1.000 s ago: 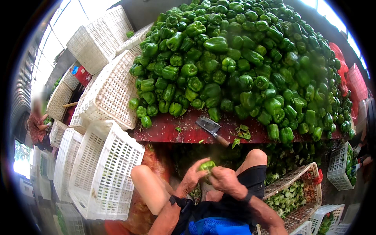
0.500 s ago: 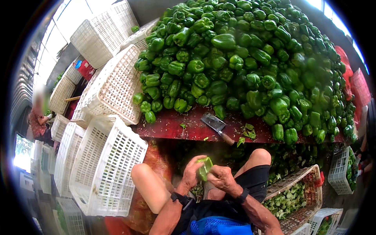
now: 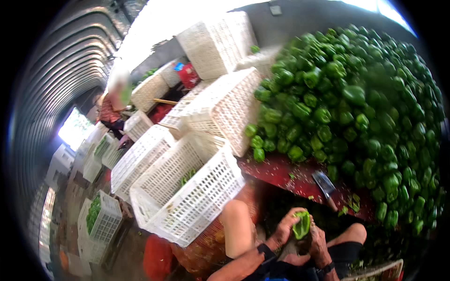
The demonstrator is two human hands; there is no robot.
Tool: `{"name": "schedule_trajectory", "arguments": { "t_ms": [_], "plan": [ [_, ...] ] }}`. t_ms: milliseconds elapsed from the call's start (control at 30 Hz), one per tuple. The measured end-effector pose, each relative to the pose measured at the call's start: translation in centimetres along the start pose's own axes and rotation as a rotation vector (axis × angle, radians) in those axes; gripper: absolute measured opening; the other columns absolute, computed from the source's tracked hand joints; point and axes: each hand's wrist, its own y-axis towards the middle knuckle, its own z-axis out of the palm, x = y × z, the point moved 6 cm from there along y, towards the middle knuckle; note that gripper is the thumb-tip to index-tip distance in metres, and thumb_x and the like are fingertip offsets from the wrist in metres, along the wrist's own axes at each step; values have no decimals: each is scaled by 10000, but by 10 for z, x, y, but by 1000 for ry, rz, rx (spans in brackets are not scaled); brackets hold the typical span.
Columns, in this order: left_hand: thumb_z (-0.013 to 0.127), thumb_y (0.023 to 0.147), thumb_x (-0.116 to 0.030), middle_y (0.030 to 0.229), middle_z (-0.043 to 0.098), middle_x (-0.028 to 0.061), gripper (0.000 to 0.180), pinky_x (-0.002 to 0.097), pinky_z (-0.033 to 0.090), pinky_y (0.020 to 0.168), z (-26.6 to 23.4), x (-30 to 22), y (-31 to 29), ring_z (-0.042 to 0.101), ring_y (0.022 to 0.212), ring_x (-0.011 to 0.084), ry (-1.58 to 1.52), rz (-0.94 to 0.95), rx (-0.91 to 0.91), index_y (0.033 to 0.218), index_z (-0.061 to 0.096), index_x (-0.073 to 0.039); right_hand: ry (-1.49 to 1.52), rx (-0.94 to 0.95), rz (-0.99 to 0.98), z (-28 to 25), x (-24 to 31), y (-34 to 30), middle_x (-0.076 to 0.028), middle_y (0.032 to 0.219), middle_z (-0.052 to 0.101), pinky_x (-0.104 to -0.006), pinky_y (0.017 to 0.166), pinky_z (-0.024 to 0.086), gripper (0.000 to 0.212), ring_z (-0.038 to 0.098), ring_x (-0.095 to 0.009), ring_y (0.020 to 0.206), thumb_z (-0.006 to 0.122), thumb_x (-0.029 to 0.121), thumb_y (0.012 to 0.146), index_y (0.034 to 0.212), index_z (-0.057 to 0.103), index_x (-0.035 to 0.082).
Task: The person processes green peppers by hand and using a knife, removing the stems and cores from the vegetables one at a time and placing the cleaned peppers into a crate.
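Observation:
An opened green bell pepper (image 3: 302, 225) is held up over my lap, its pale hollow inside showing. My left hand (image 3: 282, 229) grips its left side with the fingers curled behind. My right hand (image 3: 319, 244) is closed at its right edge, the fingertips partly hidden. Beyond my hands, a cleaver (image 3: 324, 182) with a wooden handle lies on the red tabletop (image 3: 276, 175), among scraps of green. Behind it a large heap of whole green bell peppers (image 3: 323, 114) covers most of the table.
At my left stands a white plastic crate (image 3: 206, 194) with a little green inside. More pale crates (image 3: 222, 105) are stacked beyond it. A person (image 3: 108, 110) sits far left. The rim of another crate (image 3: 382, 271) shows at lower right.
The view has swung left, so the table and my hands now appear farther right and more crates show. The pepper has turned, its hollow side now facing up; both hands stay on it.

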Motion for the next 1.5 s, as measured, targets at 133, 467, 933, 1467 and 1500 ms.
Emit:
{"name": "schedule_trajectory", "arguments": {
  "t_ms": [133, 467, 933, 1467, 1500],
  "plan": [
    [366, 1062, -266, 1362, 525, 101, 469, 314, 347, 1099, -38, 26, 6, 490, 1257, 169, 518, 63, -42, 1466, 359, -28, 342, -118, 99, 17, 5, 11, -117, 991, 663, -319, 706, 507, 318, 632, -173, 888, 532, 238, 990, 1118, 597, -45],
    [334, 973, -649, 1471, 425, 198, 790, 588, 263, 1103, -50, -15, 6, 411, 1348, 328, -86, -90, -618, 1510, 298, -71, -357, -571, -416, -19, 84, 35, -162, 1118, 659, -342, 793, 532, 416, 645, -261, 908, 653, 178, 875, 1240, 590, -12],
    [521, 939, -117, 1013, 645, 153, 326, 367, 508, 867, 4, -170, -44, 628, 933, 249, 569, 512, -412, 1242, 502, 4, -417, -189, -194, -23, 40, 34, -201, 936, 669, -404, 728, 548, 244, 666, -348, 808, 671, 158, 854, 1038, 667, -2],
    [597, 949, -159, 1264, 578, 176, 390, 336, 488, 946, -85, -330, -132, 593, 1100, 228, 1276, 652, -1111, 1282, 543, 36, -156, -589, 275, -192, 7, 29, -47, 829, 655, -245, 530, 478, 149, 624, -97, 660, 613, 81, 917, 1024, 663, -10],
    [603, 930, -126, 1219, 592, 157, 340, 330, 499, 923, -64, -304, -114, 600, 1065, 211, 1096, 582, -1053, 1231, 568, 29, -250, -587, 307, -201, -6, 35, -36, 797, 642, -249, 537, 479, 131, 613, -88, 644, 622, 69, 902, 998, 671, -4]
  ]
}}
